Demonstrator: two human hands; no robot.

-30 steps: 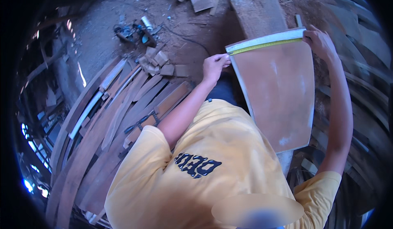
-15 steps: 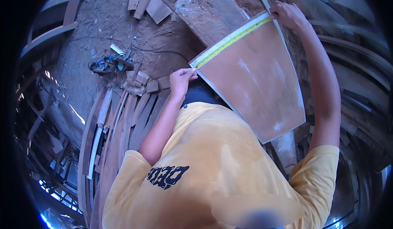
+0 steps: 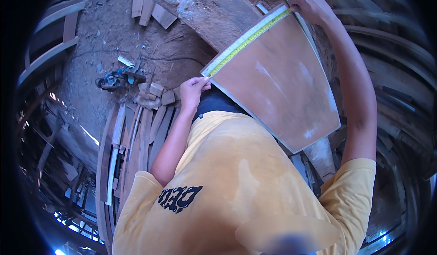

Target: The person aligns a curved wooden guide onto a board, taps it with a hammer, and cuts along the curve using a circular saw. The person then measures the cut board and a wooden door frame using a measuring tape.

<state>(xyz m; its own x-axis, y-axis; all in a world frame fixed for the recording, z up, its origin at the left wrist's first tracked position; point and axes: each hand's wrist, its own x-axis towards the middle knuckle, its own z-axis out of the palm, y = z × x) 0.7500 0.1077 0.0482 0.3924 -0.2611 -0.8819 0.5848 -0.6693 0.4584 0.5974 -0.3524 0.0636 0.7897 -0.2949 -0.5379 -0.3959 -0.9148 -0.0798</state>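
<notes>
A yellow tape measure (image 3: pixel 249 39) is stretched along the pale far edge of a brown tapered board (image 3: pixel 282 86). My left hand (image 3: pixel 193 92) pinches the tape's near end at the board's left corner, thumb and fingertips together. At the far right corner, my right hand (image 3: pixel 312 9) is closed over the other end of the tape; the tape's case is hidden by it. The board has light-coloured edges and whitish scuffs. It lies in front of me, partly over a wide wooden plank (image 3: pixel 218 20).
On the dirt floor at left sits a blue-green power tool (image 3: pixel 119 78) with a cord, beside small wood offcuts (image 3: pixel 150 95). Long wooden strips (image 3: pixel 116 150) lie near my left arm. Short boards (image 3: pixel 154 11) rest farther off. Curved wooden pieces (image 3: pixel 382 45) are stacked at right.
The whole view has shifted a little, so the board and both hands appear slightly more to the left and higher. Both hands keep their hold on the tape along the same edge.
</notes>
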